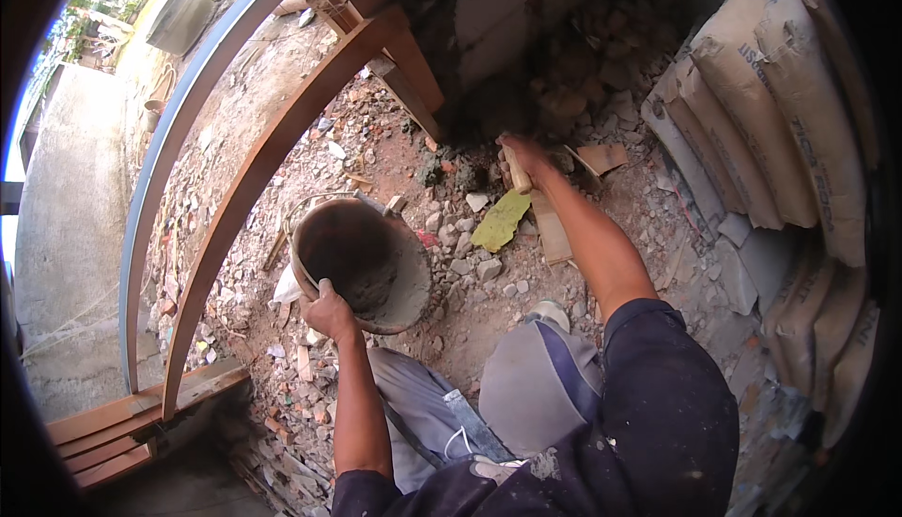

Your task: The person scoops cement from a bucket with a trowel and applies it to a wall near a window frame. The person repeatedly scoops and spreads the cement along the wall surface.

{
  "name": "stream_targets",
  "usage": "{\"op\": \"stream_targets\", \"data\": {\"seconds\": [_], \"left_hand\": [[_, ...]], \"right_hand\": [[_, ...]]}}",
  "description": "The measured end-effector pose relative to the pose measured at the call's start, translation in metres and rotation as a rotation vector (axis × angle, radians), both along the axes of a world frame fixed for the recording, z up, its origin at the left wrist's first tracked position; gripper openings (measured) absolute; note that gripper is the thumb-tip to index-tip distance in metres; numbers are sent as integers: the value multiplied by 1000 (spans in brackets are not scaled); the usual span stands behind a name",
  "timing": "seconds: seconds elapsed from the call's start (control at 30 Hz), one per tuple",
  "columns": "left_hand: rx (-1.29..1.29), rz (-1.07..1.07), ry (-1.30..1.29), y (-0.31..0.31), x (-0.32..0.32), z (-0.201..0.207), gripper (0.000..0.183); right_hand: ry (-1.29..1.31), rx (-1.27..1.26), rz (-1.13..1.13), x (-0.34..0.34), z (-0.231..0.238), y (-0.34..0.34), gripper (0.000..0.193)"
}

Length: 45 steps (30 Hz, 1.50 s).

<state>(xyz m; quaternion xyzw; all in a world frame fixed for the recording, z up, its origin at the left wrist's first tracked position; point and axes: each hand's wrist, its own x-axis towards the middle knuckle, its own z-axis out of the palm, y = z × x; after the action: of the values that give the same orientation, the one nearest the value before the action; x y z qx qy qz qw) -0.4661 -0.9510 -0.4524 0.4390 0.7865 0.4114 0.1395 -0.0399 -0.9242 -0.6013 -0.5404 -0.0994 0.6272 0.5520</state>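
My left hand (329, 311) grips the near rim of a mortar bucket (411, 277). The bucket leans over on the rubble, with grey mortar smeared along its inner wall and its depth in shadow. Farther off to the right, my right hand (531, 162) is closed round the wooden handle of a trowel (516, 171). Its blade is lost in the dark at the foot of the wall, beside a wet grey mortar patch (489, 111). Below that hand lie a yellow-green scrap (501, 221) and a flat wooden board (551, 227).
A curved wooden frame (246, 150) rises on the left, its foot near stacked planks (141, 418). Paper cement sacks (752, 94) are piled at the right. Broken stone and brick rubble (460, 240) covers the ground. My grey-trousered knee (531, 381) is bent close by.
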Motion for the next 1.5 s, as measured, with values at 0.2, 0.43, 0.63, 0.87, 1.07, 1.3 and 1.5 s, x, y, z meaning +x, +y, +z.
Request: {"op": "stream_targets", "data": {"seconds": [0.2, 0.43, 0.63, 0.87, 1.07, 1.3, 1.5], "left_hand": [[23, -34, 23, 1, 12, 4, 27], [-17, -23, 132, 0, 6, 9, 30], [6, -20, 28, -5, 7, 3, 29], [-1, -16, 54, -2, 13, 4, 30], [-23, -5, 75, -2, 9, 4, 32], [29, -20, 101, 0, 12, 1, 30], [26, 18, -97, -2, -20, 1, 27]], "right_hand": [[-644, 258, 195, -109, 52, -97, 34], [-410, -116, 143, -141, 81, -153, 32], [-260, -240, 80, -113, 24, -103, 35], [-24, -219, 227, -144, 15, -69, 34], [-276, -237, 320, -169, 41, -65, 38], [-428, -152, 522, -165, 45, -65, 40], [-933, -74, 513, -142, 39, -93, 50]]}}
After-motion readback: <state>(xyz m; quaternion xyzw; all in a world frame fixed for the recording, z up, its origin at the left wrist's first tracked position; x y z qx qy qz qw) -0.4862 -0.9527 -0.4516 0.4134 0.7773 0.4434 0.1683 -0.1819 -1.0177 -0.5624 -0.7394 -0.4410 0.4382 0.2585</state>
